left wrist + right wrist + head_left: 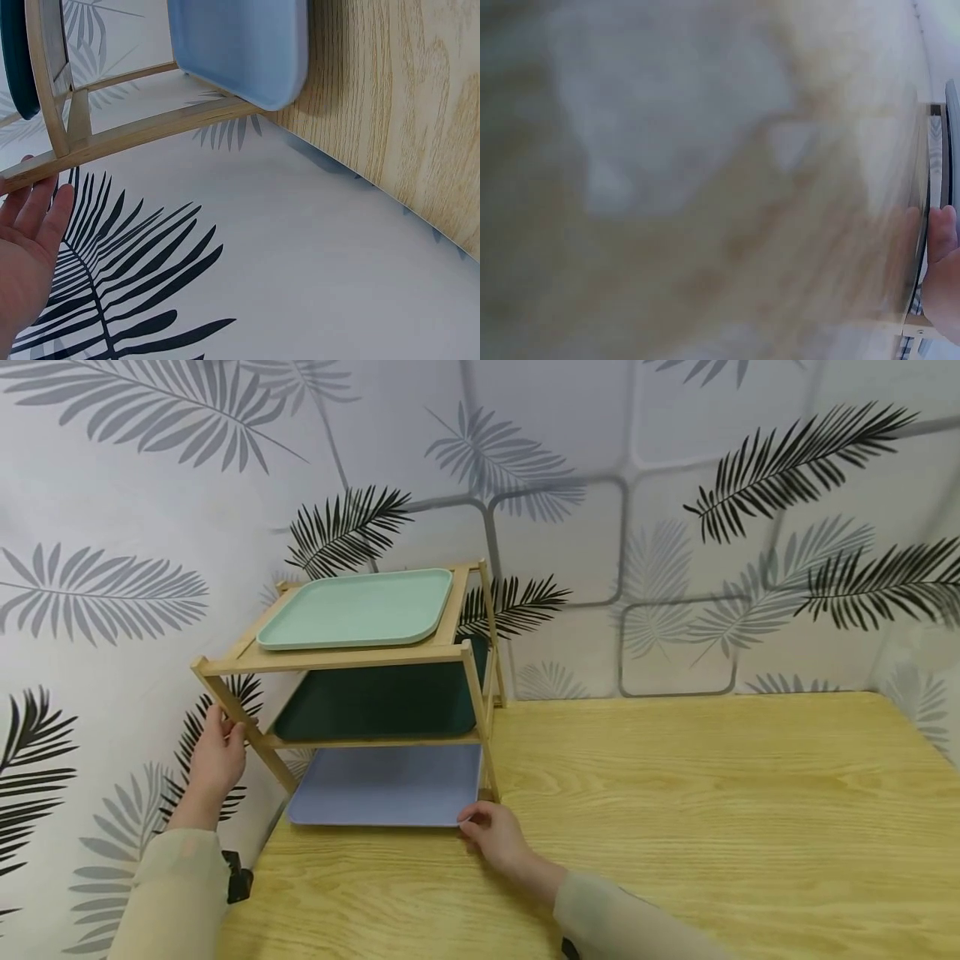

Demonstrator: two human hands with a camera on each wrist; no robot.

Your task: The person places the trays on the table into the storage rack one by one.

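A three-tier wooden rack [330, 660] stands on the table against the wall, a tray on each level. The mint green tray [360, 608] is on top, a dark green tray [378, 702] in the middle and a lavender tray [390, 785] at the bottom. My left hand [216, 756] holds the rack's front left leg; in the left wrist view its fingers [34, 214] lie against the wood. With thumb and fingers, my right hand [495, 837] pinches the front right corner of the lavender tray. The right wrist view is mostly blurred, with part of that hand [941, 277] at its edge.
The wood-grain table [712, 810] extends to the right of the rack. Behind and to the left is a wall covering [555, 552] with a leaf pattern, close beside the rack's left side. The table's left edge [367, 180] runs just past the lavender tray.
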